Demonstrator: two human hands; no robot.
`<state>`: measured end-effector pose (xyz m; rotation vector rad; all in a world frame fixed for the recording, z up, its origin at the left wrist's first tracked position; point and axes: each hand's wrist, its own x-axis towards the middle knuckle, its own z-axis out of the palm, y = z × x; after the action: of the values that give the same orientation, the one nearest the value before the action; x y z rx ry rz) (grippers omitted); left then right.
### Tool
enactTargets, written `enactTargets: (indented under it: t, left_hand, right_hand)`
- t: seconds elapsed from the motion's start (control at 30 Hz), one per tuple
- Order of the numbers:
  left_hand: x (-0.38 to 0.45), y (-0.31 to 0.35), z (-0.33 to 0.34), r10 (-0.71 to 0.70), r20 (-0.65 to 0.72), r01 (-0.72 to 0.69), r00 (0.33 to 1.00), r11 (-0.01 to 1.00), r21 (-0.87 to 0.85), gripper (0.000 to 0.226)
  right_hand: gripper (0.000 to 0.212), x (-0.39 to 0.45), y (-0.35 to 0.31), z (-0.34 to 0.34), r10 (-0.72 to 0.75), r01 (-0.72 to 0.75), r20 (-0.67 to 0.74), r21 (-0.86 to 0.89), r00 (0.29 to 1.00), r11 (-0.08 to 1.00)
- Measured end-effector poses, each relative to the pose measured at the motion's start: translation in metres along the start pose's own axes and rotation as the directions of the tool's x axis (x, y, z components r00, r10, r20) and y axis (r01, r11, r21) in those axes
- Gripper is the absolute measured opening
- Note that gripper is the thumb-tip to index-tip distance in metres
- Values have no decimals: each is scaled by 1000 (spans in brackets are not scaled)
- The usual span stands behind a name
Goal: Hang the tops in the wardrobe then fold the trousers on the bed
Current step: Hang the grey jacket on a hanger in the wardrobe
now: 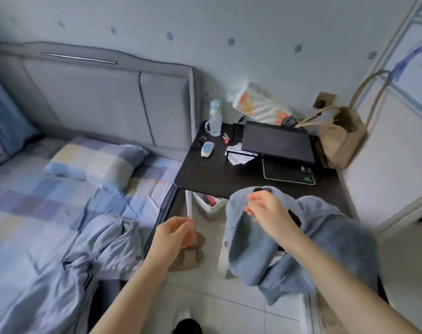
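Now our right hand (263, 208) pinches the blue top (321, 242) near its collar, in front of the worktop (205, 172); left hand (173, 235) loose, empty. We should keep the collar high toward the wardrobe (398, 141).

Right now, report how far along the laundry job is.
Nothing shows as hung. In hand: the right hand pinches a blue denim shirt near its collar, on a dark hanger; the left hand is free. Left: light blue clothing lies crumpled, unfolded, on the bed.
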<state>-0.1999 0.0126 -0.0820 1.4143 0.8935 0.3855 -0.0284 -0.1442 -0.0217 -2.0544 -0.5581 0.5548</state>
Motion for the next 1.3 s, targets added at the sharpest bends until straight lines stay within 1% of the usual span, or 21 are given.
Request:
enactTargets:
  t: [0.03, 0.1, 0.23, 0.3, 0.4, 0.43, 0.57, 0.73, 0.8, 0.87, 0.93, 0.97, 1.0, 1.07, 1.1, 1.13, 1.17, 1.23, 1.3]
  left_hand:
    - [-6, -18, -26, -54, -70, 51, 996, 998, -36, 13]
    - [-12, -46, -64, -147, -152, 135, 977, 987, -83, 12]
    - [-23, -91, -136, -314, -307, 267, 898, 946, -186, 9]
    - [-21, -109, -169, -374, -353, 310, 857, 923, -226, 9]
    - [-7, -135, -220, -460, -402, 373, 792, 885, -279, 8]
    - [2, -148, -239, -485, -409, 400, 773, 873, -279, 9]
    - [53, -189, -304, -532, -389, 474, 752, 847, -241, 9]
    - [136, -240, -367, -561, -364, 565, 743, 818, -107, 7]
    - [169, -260, -384, -560, -362, 591, 745, 806, -29, 4]
    - [199, -277, -395, -577, -344, 617, 740, 787, 8, 4]
    - [229, -296, -401, -595, -314, 639, 740, 767, 51, 14]
    - [243, -306, -403, -603, -301, 647, 739, 760, 66, 16]
    - [257, -314, -405, -611, -292, 655, 735, 752, 74, 16]
    - [287, -335, -406, -643, -280, 672, 713, 740, 10, 20]
    - [302, -347, -407, -662, -285, 683, 693, 729, -34, 25]
    - [318, -360, -407, -680, -288, 695, 674, 716, -63, 29]
    - [331, -370, -409, -689, -293, 703, 663, 707, -71, 33]
    - [356, -393, -411, -713, -305, 717, 631, 686, -121, 39]
    - [377, -417, -415, -763, -311, 716, 567, 643, -271, 44]
  right_hand:
    - [9, 0, -5, 26, -13, 14, 70, -2, 997, 1000]
    - [10, 1, -9, 66, -23, 23, 159, 0, 987, 1000]
    - [10, 6, -23, 153, 4, -1, 338, -11, 941, 1000]
    - [11, 15, -31, 196, 26, -23, 402, -12, 915, 1000]
    - [11, 32, -41, 260, 73, -49, 450, -65, 890, 997]
    - [11, 41, -43, 286, 95, -61, 465, -88, 880, 994]
    - [9, 82, -37, 375, 203, -143, 476, -159, 856, 977]
    - [13, 142, -8, 487, 331, -228, 472, -262, 817, 938]
    - [13, 164, 10, 527, 392, -271, 476, -305, 787, 913]
    - [13, 184, 28, 560, 439, -312, 468, -326, 767, 893]
    - [14, 205, 46, 588, 471, -338, 456, -345, 755, 876]
    - [19, 216, 55, 601, 487, -346, 450, -362, 748, 865]
    - [26, 228, 64, 612, 494, -337, 441, -388, 749, 858]
    - [38, 257, 79, 637, 473, -260, 436, -464, 765, 847]
    - [38, 272, 85, 649, 455, -208, 440, -503, 774, 839]
    - [33, 288, 92, 663, 441, -157, 450, -539, 777, 828]
    - [33, 302, 96, 676, 431, -112, 454, -576, 780, 810]
    - [56, 328, 112, 704, 405, -16, 454, -650, 794, 759]
    - [74, 347, 126, 731, 348, 115, 478, -705, 806, 700]
